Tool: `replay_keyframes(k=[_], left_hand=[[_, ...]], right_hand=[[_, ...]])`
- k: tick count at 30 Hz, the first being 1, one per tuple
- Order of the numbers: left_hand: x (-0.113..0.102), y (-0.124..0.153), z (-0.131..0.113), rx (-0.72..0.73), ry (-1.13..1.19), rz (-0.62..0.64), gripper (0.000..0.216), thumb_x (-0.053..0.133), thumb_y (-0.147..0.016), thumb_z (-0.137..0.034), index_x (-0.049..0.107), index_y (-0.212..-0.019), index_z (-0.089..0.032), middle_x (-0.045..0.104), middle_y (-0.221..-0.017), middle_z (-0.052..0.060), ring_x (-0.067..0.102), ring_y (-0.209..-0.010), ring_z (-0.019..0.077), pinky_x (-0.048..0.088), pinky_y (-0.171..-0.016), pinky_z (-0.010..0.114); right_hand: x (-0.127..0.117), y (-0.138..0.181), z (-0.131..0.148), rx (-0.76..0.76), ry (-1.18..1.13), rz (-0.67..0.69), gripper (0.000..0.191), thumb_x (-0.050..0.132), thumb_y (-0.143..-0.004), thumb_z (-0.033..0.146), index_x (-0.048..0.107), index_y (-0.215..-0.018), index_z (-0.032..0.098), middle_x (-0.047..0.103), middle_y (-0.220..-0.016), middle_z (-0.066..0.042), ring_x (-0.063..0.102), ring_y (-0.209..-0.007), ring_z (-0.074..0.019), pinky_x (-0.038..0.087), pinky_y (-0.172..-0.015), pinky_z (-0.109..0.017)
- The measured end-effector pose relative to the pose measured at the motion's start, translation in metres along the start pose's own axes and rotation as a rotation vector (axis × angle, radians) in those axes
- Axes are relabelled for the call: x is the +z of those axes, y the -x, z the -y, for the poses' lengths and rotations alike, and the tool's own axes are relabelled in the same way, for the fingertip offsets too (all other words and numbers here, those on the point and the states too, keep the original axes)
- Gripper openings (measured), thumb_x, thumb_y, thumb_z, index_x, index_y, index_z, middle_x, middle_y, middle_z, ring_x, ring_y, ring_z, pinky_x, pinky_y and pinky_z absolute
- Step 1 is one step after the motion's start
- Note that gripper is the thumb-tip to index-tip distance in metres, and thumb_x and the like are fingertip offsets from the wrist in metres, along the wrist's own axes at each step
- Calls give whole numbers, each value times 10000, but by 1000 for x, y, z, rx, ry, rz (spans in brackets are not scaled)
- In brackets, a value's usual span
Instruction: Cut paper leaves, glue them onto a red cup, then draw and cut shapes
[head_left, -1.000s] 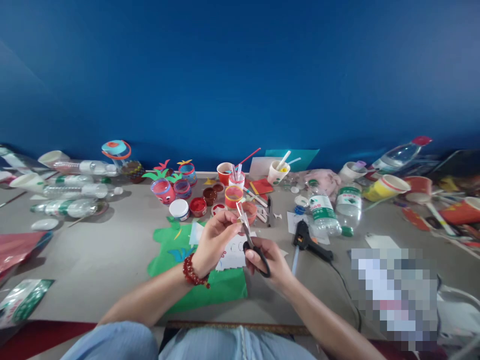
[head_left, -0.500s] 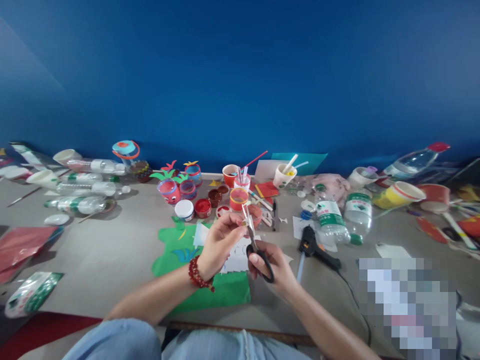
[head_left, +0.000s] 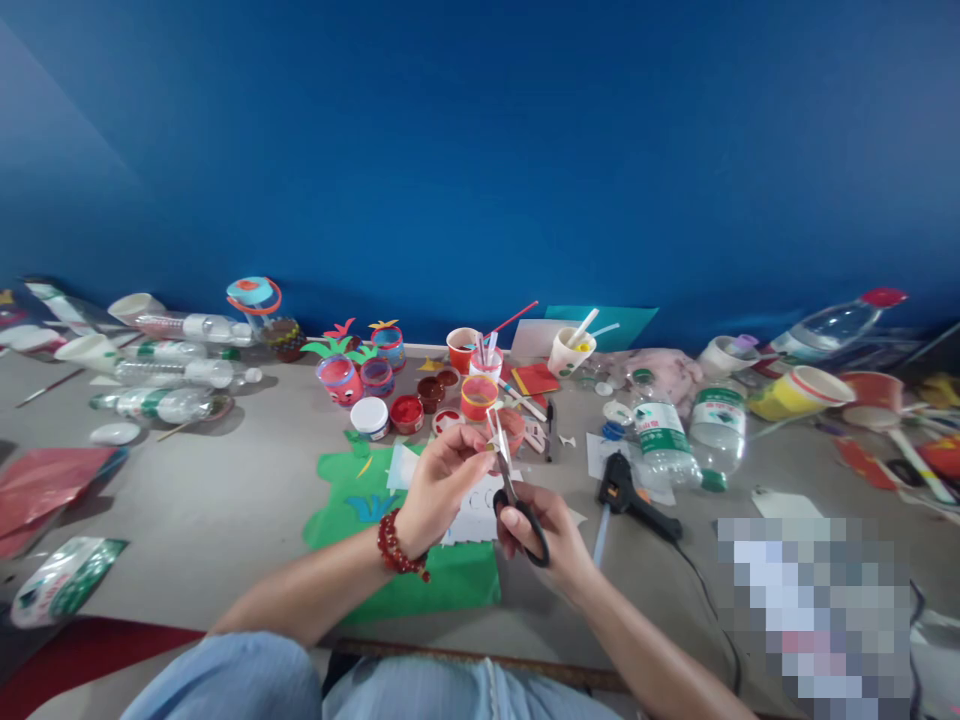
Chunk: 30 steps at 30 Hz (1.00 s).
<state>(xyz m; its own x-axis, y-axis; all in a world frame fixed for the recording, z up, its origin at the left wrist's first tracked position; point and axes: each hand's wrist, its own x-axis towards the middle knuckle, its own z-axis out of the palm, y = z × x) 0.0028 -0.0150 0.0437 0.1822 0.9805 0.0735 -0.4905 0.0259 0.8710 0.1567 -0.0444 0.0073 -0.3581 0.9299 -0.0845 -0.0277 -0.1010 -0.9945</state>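
My right hand (head_left: 546,530) grips black-handled scissors (head_left: 514,490), blades pointing up and away. My left hand (head_left: 444,478), with a red bead bracelet at the wrist, pinches a tiny piece right at the blades; the piece is too small to name. Both hands hover over a white paper sheet (head_left: 474,512) lying on a green cut-out sheet (head_left: 390,540) on the grey table.
A black glue gun (head_left: 634,492) lies right of my hands. Behind them are small paint pots (head_left: 406,413), decorated cups (head_left: 339,380) and paper cups with sticks (head_left: 567,350). Plastic bottles (head_left: 660,430) lie on the right and far left (head_left: 161,375). A red sheet (head_left: 41,478) is at left.
The hands and scissors have stayed in nearly the same pose. The view shifted slightly, moving the scene a little to the right.
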Motion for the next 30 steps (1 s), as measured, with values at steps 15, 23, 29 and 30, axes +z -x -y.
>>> replay_keyframes(k=[15,23,29,30], left_hand=[[-2,0,-1,-51,8,-2,225,759,-754,-273,564,-787,-166,594,-777,-22,538,-624,68,443,-585,189],[-2,-1,-7,-84,-87,-2,225,742,-752,-294,563,-777,-161,592,-763,-11,563,-639,90,433,-596,203],[-5,-2,-9,-76,-156,41,193,717,-770,-280,566,-789,-161,586,-718,-10,541,-640,99,420,-606,211],[-5,-2,-10,-74,-166,44,184,712,-774,-274,566,-792,-163,583,-720,-10,539,-644,100,419,-609,212]], right_hand=[[-2,0,0,6,74,-7,566,604,-738,732,461,-636,194,504,-484,33,471,-412,-95,340,-420,-206],[-10,-1,2,20,124,46,573,610,-724,742,449,-629,201,541,-482,18,485,-418,-106,304,-422,-210],[-11,-2,8,35,93,74,591,630,-691,757,444,-634,198,537,-487,19,472,-418,-100,293,-427,-206],[-12,-2,9,30,94,77,593,632,-689,757,446,-633,197,538,-488,18,471,-417,-100,293,-426,-205]])
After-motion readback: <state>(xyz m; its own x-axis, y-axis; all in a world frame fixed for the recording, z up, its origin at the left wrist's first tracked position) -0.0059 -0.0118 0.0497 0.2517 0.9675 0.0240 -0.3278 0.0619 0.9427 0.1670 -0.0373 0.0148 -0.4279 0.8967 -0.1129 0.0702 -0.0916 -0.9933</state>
